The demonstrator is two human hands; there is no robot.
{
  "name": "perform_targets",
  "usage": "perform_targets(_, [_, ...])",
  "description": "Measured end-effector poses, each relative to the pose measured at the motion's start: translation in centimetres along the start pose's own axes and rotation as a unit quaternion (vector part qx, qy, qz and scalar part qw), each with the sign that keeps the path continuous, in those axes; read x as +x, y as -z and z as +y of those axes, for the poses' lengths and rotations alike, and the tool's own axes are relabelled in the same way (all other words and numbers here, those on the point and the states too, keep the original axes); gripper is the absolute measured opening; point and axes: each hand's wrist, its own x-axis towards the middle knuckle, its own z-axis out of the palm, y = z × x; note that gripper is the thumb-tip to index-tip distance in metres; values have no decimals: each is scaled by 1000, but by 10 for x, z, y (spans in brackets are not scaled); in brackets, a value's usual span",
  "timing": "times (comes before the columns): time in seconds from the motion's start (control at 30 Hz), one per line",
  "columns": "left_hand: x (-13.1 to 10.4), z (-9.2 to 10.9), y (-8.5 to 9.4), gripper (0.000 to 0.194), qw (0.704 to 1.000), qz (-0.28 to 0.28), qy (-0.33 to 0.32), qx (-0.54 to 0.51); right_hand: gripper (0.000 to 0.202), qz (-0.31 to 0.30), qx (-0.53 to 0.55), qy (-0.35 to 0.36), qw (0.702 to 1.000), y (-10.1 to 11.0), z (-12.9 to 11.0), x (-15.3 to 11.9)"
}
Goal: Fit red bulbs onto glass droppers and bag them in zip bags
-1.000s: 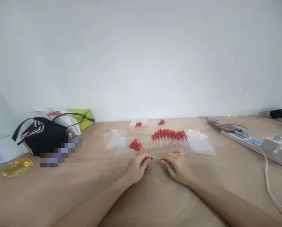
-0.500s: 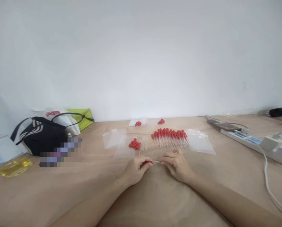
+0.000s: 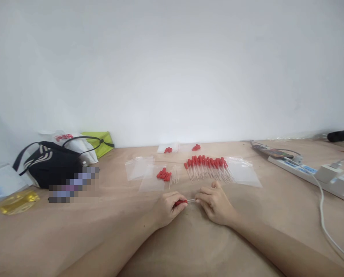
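Observation:
A red rubber bulb (image 3: 180,202) is pinched between the thumb and fingers of my left hand (image 3: 168,209). From its right end runs a thin clear glass dropper tube (image 3: 191,200), whose far end is gripped by the fingertips of my right hand (image 3: 215,204). How deep the tube sits in the bulb I cannot tell. Beyond my hands lies a row of droppers (image 3: 208,167), red bulbs at the far end and clear tubes toward me. Left of that row are several loose tubes (image 3: 175,175) and a small pile of red bulbs (image 3: 163,174) on a clear plastic bag (image 3: 152,184).
More red bulbs (image 3: 168,150) lie near the wall, with another clump (image 3: 196,147) beside them. A clear bag (image 3: 245,173) is right of the droppers. At the right are a power strip (image 3: 298,165), a phone (image 3: 271,151) and a white cable (image 3: 321,207); a black bag (image 3: 53,165) stands left.
Both hands keep almost the same place and hold. A little more of the red bulb shows in my left hand, and the view has shifted slightly.

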Motion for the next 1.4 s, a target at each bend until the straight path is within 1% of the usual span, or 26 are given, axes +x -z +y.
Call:
perform_targets(0.17, [-2, -2, -2, 21, 999, 7, -50, 13, 25, -12, 46, -42, 998, 0, -8, -1])
perform_targets(0.27, [-2, -3, -4, 21, 998, 11, -68, 11, 26, -27, 58, -54, 996, -2, -12, 0])
perform_targets(0.4, [-3, -3, -4, 20, 997, 9, -74, 4, 26, -40, 64, -68, 995, -5, -13, 2])
perform_targets(0.5, [-1, -3, -2, 20, 998, 8, -64, -1, 28, -43, 67, -69, 994, -7, -12, 5])
perform_targets(0.57, [2, -4, 0, 20, 999, 9, -49, -3, 28, -44, 55, -65, 995, -7, -10, 7])
perform_targets(0.63, [4, -6, 3, 20, 999, 19, -41, -3, 26, -36, 20, -56, 998, -5, -10, 9])
perform_targets(0.73, [6, -9, 5, 18, 998, 43, -51, -4, 19, -35, -37, -25, 998, -2, -11, 10])
perform_targets(0.8, [4, -11, 4, 17, 997, 72, -33, -6, 19, -43, -56, -21, 997, 1, -10, 8])
perform_targets(0.87, [0, -13, 3, 21, 993, 115, 31, -13, 20, -37, -59, -55, 996, 2, -4, 5])
perform_targets(0.9, [-1, -13, 2, 21, 990, 122, 69, -18, 20, -26, -51, -85, 995, 2, 1, 4])
perform_targets(0.93, [-2, -12, 1, 18, 989, 110, 97, -22, 21, -12, -36, -118, 992, 2, 7, 4])
perform_targets(0.97, [-3, -12, 1, 13, 990, 82, 109, -24, 23, 2, -13, -152, 988, 1, 12, 5])
perform_targets(1.03, [-4, -9, 2, 5, 995, 10, 101, -17, 24, 24, 35, -216, 976, -3, 22, 11])
perform_targets(1.07, [-3, -7, 3, 6, 995, -15, 93, -11, 23, 30, 50, -247, 967, -5, 25, 17])
perform_targets(1.1, [-3, -6, 4, 8, 996, -25, 89, -6, 22, 34, 54, -276, 959, -8, 27, 24])
perform_targets(1.17, [-2, -3, 7, 8, 995, -24, 94, -6, 23, 35, 32, -311, 949, -15, 26, 42])
perform_targets(1.3, [-2, -3, 8, 7, 995, -19, 92, -16, 24, 0, -44, -312, 949, -31, 15, 80])
perform_targets(1.4, [-2, -4, 8, 6, 995, -25, 93, -16, 24, -36, -90, -328, 940, -43, 11, 100])
